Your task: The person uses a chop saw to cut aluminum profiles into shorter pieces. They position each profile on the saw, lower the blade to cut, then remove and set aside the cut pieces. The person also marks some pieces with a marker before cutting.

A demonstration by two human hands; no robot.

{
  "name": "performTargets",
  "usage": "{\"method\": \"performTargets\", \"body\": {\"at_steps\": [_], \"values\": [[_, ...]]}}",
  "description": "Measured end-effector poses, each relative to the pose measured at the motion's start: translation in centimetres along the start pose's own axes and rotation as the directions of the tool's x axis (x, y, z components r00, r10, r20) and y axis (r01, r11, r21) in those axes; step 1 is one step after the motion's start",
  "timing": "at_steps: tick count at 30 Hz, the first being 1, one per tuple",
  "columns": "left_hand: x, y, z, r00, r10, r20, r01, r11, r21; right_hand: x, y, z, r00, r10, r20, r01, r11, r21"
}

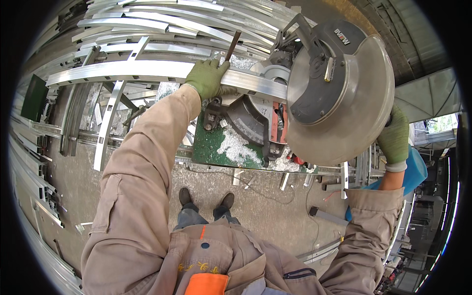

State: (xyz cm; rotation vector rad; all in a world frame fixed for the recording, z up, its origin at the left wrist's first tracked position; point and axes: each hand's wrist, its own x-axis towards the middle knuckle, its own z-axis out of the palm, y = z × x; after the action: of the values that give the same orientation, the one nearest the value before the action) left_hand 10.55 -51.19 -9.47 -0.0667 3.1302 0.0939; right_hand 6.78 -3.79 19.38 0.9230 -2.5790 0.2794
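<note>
A long silvery aluminium profile (123, 71) with small slots along its side lies across the mitre saw (339, 88). My left hand (206, 77), in a green glove, is closed over the profile left of the blade guard, its fingertips beside an upright brown rod (233, 45). The saw's large round guard (366, 118) covers the profile's right end and hides the cutting spot. My right hand (396, 135), also gloved, is closed on the saw's handle at the guard's right edge; its fingertips are hidden. Below the profile sits the saw's curved angle scale (246, 120).
Metal chips (238, 147) cover part of the green bench top (204, 147). Many aluminium lengths (142, 24) are piled behind and at left. A blue drum (415, 169) stands by my right arm. A cable (275, 201) and offcuts lie on the floor near my feet.
</note>
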Motion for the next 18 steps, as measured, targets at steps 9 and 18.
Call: {"method": "performTargets", "body": {"at_steps": [9, 18], "values": [[0.3, 0.1, -0.2, 0.998, -0.023, 0.050, 0.024, 0.999, -0.021, -1.9, -1.1, 0.9, 0.988, 0.147, 0.041, -0.150, 0.985, 0.079], [0.0, -0.1, 0.2, 1.000, 0.005, -0.011, -0.004, 1.000, 0.005, -4.1, -0.8, 2.3, 0.999, 0.045, -0.019, -0.045, 0.999, 0.001]]}}
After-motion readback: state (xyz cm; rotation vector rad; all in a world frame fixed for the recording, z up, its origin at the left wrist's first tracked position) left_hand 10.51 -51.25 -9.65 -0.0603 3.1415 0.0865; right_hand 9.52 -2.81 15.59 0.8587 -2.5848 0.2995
